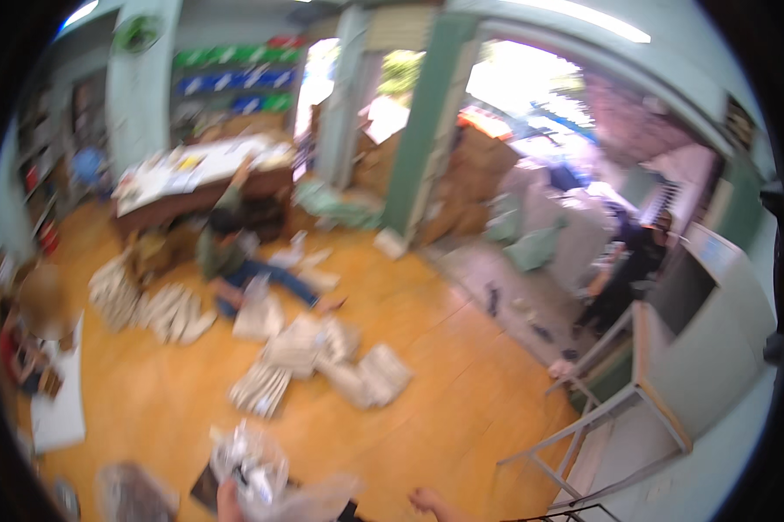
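The picture is blurred by motion. At the bottom edge my left hand (228,503) is closed on a crinkled clear plastic bag (251,463) with dark and white items inside. More clear plastic (318,500) stretches to the right of it. Only a small part of my right hand (427,500) shows at the bottom edge, near that plastic. Whether it grips anything is not visible. Both hands are above an orange wooden floor (461,409).
Piles of pale bundled packets (322,357) lie across the floor. One person (226,252) sits among them, another (40,304) sits at the left and a third (622,278) stands at the right. A cluttered table (192,174) is behind, a grey metal-framed desk (661,374) at the right.
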A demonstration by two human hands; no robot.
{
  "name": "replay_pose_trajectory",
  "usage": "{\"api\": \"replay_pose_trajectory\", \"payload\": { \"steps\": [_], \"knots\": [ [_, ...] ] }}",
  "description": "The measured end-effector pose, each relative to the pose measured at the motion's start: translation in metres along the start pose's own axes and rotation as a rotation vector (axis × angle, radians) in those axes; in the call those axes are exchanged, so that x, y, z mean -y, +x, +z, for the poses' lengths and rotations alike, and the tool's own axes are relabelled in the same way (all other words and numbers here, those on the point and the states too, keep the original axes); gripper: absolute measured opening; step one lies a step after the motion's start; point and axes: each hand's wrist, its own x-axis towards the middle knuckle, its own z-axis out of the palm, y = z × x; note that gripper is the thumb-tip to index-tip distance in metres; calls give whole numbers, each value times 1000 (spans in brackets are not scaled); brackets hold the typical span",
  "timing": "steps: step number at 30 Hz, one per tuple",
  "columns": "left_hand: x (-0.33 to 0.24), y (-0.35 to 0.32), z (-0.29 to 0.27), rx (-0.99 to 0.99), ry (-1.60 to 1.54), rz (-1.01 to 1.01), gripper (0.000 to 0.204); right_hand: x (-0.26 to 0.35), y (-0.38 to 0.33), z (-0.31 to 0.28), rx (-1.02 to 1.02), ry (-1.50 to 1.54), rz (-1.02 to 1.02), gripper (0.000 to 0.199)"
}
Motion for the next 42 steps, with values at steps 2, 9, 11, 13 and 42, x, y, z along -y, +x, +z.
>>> {"api": "replay_pose_trajectory", "payload": {
  "steps": [2,9,11,13,42],
  "knots": [
    [-12,-5,3,-1,-101,9,52,64,-7,-1,-112,34,-187,27],
    [-46,-103,-50,42,-387,107,41,277,-109,74,-43,387,-1155,27],
    [-46,-142,-71,33,-465,126,41,315,-164,101,230,454,-1069,32],
    [-43,-165,-87,24,-535,170,42,347,-214,115,280,448,-1081,34],
    [55,-336,-181,-617,-551,690,33,336,-397,284,614,-383,-1956,35]
  ]
}}
